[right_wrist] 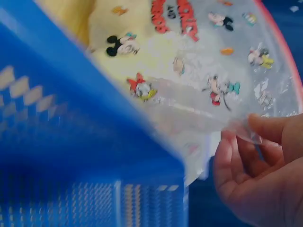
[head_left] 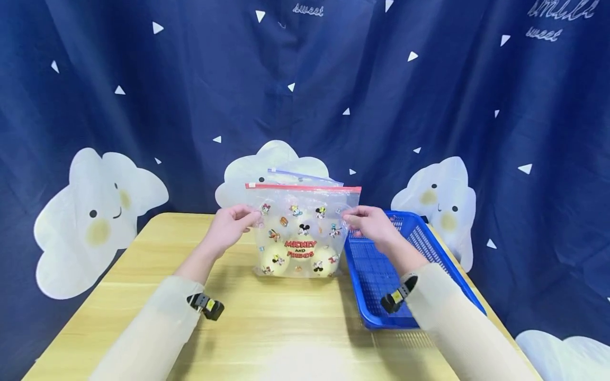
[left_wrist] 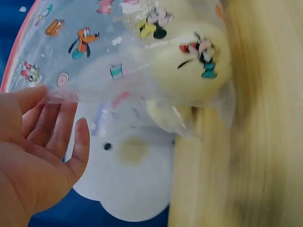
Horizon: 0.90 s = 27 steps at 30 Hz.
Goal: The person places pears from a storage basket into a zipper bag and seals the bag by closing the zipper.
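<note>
A clear zipper bag (head_left: 305,222) with a red slider strip and cartoon prints stands upright over the table, pale yellow round objects (left_wrist: 189,66) inside it. At its left edge my left hand (head_left: 232,225) pinches the plastic between thumb and fingers. On the opposite edge the thumb and fingers of my right hand (head_left: 370,225) pinch it too, just below the red strip (right_wrist: 284,52). Behind it shows a second clear bag with a purple strip (head_left: 305,177), mostly hidden by the first.
A blue plastic basket (head_left: 364,312) with perforated walls stands at the right of the wooden table (head_left: 267,323), under my right forearm. Small reddish items show at its far end. A dark blue curtain (head_left: 190,106) with white clouds hangs behind the table.
</note>
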### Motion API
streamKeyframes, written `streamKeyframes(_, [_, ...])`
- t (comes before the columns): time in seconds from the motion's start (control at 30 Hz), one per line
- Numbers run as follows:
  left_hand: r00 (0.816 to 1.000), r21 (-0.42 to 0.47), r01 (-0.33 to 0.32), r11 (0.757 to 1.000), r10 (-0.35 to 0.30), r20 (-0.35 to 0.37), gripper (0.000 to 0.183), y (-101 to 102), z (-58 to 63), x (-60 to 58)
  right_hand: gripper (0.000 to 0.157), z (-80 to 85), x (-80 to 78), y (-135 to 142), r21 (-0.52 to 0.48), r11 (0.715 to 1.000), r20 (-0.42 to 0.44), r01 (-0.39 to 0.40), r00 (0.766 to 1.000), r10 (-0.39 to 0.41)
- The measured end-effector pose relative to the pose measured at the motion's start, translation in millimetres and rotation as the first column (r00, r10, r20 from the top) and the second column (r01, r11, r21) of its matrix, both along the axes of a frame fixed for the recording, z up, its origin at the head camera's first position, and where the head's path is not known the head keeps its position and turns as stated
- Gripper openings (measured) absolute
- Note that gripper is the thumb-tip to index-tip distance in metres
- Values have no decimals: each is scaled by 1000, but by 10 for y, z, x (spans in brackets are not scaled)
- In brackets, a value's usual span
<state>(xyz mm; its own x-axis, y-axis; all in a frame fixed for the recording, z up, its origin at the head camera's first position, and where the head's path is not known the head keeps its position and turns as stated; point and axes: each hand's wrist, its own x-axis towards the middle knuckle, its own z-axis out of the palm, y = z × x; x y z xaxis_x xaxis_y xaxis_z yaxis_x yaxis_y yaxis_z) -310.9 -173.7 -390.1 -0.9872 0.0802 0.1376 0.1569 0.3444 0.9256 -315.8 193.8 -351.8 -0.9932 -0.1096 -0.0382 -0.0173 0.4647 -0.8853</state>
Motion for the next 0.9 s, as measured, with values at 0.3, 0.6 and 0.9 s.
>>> streamKeyframes(0.3, [979, 152, -55, 987, 24, 202, 51, 57, -161, -209, 43, -177, -254, -34, -11, 999, 101, 50, 994, -48])
streamKeyframes(0.6, [941, 204, -215, 955, 147, 305, 41, 137, -208, -406, 32, -152, -457, -143, 139, 977, 130, 160, 975, -178])
streamKeyframes(0.9, [872, 223, -345, 912, 223, 436, 14, 182, -316, -500, 29, -232, -536, -214, 271, 943, 173, 194, 954, -246])
